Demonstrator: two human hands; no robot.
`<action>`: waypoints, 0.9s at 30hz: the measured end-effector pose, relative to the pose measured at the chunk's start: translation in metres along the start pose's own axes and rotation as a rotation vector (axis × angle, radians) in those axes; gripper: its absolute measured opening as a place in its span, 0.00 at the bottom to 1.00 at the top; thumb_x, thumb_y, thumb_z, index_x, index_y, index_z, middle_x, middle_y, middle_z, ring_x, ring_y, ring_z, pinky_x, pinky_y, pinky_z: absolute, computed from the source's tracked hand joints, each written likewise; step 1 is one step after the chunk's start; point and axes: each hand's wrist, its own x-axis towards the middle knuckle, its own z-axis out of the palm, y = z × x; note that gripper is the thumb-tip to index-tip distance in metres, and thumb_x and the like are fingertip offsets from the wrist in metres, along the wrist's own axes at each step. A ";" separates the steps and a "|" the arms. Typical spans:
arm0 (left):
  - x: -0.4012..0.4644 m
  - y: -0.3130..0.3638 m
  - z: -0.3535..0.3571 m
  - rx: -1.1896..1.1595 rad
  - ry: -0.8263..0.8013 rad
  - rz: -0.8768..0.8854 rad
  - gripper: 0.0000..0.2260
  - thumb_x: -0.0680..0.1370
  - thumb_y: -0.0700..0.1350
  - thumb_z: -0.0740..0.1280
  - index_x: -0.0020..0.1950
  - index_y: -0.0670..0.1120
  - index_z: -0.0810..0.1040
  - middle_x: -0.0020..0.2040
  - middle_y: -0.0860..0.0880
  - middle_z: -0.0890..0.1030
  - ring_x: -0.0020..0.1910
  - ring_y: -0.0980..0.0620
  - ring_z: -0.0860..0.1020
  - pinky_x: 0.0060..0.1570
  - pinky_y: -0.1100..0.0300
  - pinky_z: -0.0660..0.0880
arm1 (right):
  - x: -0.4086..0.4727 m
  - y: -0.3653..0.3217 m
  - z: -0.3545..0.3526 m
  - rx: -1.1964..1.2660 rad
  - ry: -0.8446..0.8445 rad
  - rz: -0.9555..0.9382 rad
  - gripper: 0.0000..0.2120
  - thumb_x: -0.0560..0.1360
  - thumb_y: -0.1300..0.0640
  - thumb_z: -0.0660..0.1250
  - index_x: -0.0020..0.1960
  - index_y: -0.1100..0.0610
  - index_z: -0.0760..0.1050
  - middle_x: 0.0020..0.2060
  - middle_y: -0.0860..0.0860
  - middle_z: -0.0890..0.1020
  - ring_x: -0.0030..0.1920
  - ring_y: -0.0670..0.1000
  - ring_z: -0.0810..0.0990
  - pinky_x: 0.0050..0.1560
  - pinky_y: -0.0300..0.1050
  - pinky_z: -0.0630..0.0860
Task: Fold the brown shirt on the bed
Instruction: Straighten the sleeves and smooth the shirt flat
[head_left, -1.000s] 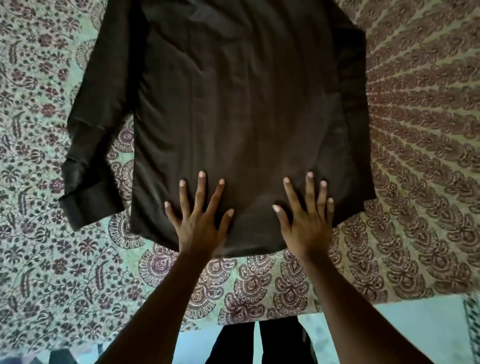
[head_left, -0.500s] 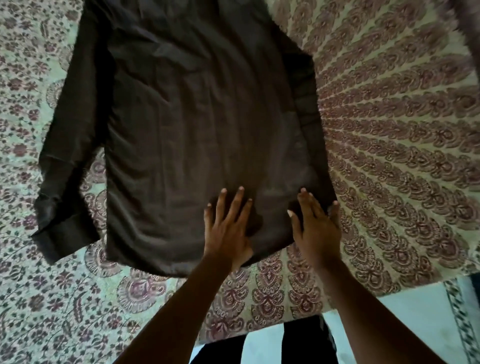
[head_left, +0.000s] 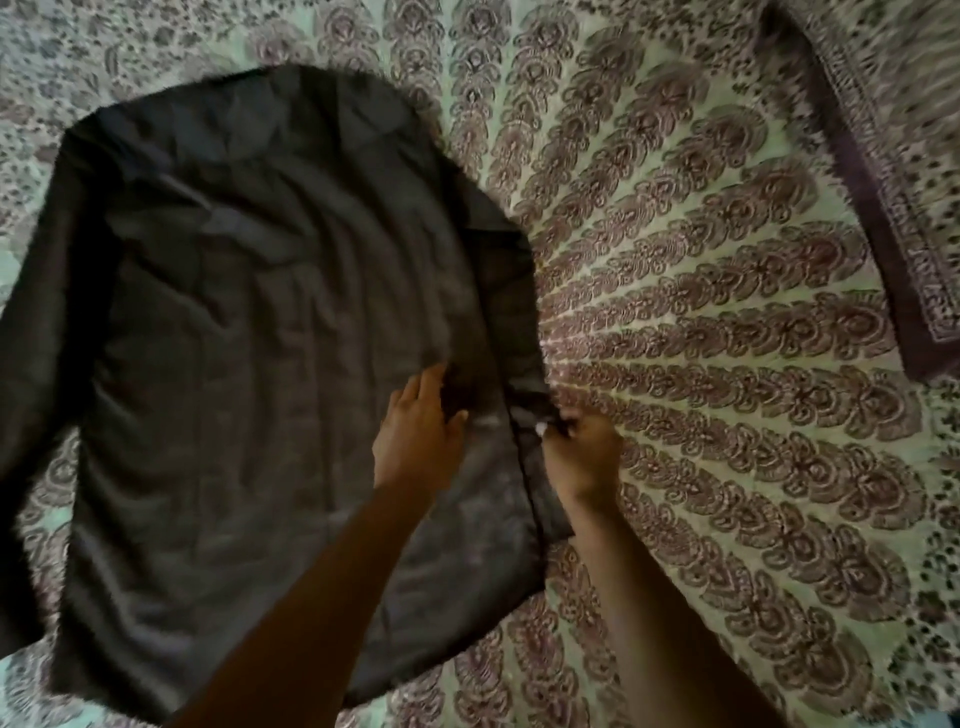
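The dark brown shirt (head_left: 249, 332) lies flat on the patterned bedsheet (head_left: 727, 364), back side up, collar end far from me. Its left sleeve (head_left: 36, 364) stretches down the left edge of the view. The right sleeve (head_left: 511, 322) is folded in along the shirt's right side. My left hand (head_left: 418, 434) rests flat on the shirt body near that right side, fingers apart. My right hand (head_left: 582, 452) is closed, pinching the lower part of the folded right sleeve at the shirt's right edge.
The floral sheet covers the whole bed. A pillow (head_left: 893, 171) in matching print with a dark border lies at the upper right. Open sheet stretches to the right of the shirt. The frame is motion-blurred.
Both hands moved up from the hem to the shirt's right side. The right hand went from flat to pinching the sleeve. The view shifted right, bringing the pillow into sight.
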 end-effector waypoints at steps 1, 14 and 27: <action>0.003 0.005 -0.001 -0.019 0.010 -0.027 0.25 0.80 0.49 0.68 0.76 0.51 0.67 0.70 0.49 0.74 0.68 0.44 0.72 0.55 0.46 0.77 | 0.008 -0.007 -0.015 -0.006 0.091 -0.057 0.06 0.77 0.59 0.71 0.41 0.52 0.80 0.35 0.48 0.83 0.37 0.53 0.81 0.39 0.47 0.76; 0.037 0.057 0.001 -0.357 0.190 -0.252 0.12 0.80 0.45 0.68 0.63 0.47 0.78 0.53 0.44 0.84 0.53 0.40 0.82 0.44 0.57 0.72 | 0.045 -0.043 -0.133 -0.355 0.515 -0.882 0.10 0.80 0.64 0.62 0.55 0.62 0.81 0.45 0.57 0.79 0.43 0.53 0.75 0.47 0.49 0.70; 0.065 0.081 0.053 -0.714 -0.087 -0.301 0.16 0.79 0.39 0.69 0.66 0.46 0.80 0.52 0.44 0.84 0.37 0.51 0.78 0.40 0.60 0.76 | 0.048 0.023 -0.083 -0.230 -0.007 -0.512 0.20 0.82 0.43 0.58 0.53 0.59 0.78 0.43 0.51 0.78 0.38 0.48 0.78 0.33 0.46 0.80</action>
